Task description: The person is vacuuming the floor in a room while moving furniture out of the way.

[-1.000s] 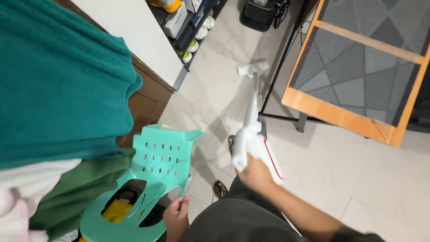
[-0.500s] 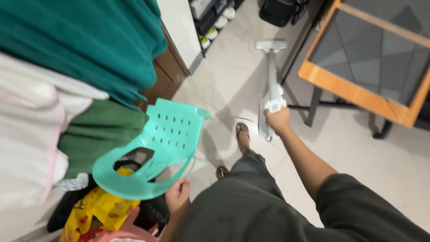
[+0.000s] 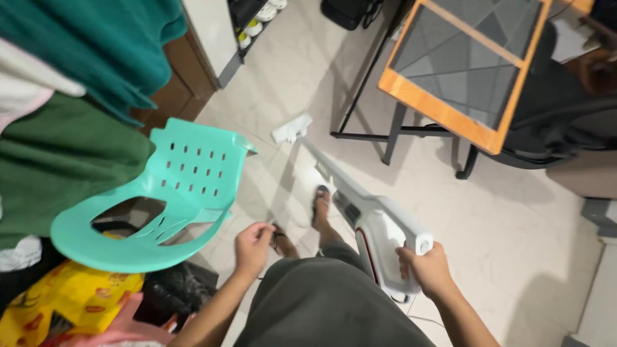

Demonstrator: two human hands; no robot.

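A white stick vacuum (image 3: 379, 225) with a grey wand slants across the pale tiled floor (image 3: 514, 218). Its flat white head (image 3: 291, 128) rests on the far tiles, left of the body, which is lifted near.

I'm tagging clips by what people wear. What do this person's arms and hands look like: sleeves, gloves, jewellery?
Both forearms are bare, with no sleeve in view. The left hand and the right hand wear no gloves, and no watch, ring or wristband shows. The upper arms lie outside the picture, so a short sleeve cannot be ruled out.
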